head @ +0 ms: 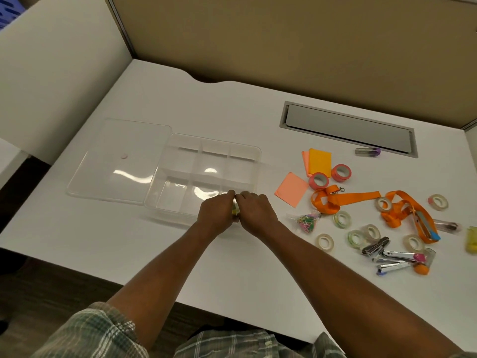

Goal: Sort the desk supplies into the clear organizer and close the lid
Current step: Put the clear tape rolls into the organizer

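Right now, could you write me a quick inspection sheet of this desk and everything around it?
Surface: white desk, supplies scattered at right.
Job's things: clear organizer, compartments look empty; lid lies flat beside it; tape rolls, pink tape rolls, sticky notes, orange lanyards, paper clips bag, staplers.
Clutter: nothing seen.
Hands: left hand and right hand meet over a small item, mostly hidden.
Cables: nothing seen; grommet cover shut.
Surroundings: tan partition.
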`<state>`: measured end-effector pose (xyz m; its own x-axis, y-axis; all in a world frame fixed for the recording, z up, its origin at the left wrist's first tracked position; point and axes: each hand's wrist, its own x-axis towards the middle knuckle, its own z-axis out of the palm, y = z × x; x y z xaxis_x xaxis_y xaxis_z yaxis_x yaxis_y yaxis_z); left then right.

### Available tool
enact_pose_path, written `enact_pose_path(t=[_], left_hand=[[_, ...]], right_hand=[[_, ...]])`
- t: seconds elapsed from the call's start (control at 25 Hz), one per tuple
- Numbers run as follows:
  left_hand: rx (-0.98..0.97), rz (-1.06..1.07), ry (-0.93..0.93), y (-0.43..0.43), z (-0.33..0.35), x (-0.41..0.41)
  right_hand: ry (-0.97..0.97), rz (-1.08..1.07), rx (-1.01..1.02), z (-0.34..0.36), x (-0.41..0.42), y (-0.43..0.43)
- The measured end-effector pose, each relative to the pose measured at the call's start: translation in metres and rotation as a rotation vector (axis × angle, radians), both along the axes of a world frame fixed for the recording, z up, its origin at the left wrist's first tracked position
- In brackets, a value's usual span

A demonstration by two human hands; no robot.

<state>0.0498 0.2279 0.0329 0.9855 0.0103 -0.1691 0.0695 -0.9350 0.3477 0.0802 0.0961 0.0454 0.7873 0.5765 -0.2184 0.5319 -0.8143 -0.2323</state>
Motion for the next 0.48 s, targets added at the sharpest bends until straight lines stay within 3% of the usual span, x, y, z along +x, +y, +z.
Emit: enact_pose_path(t=[0.28, 0.48], left_hand=[[0.0, -0.039, -0.044, -0.008, 0.008, 0.001], [0.053, -0.032, -0.136, -0.037, 0.022, 0.007]], right_hand=[[-0.013, -0.126, 0.271, 0.01, -0.012, -0.031], [-0.032, -0.223, 0.273, 0.014, -0.019, -0.074]])
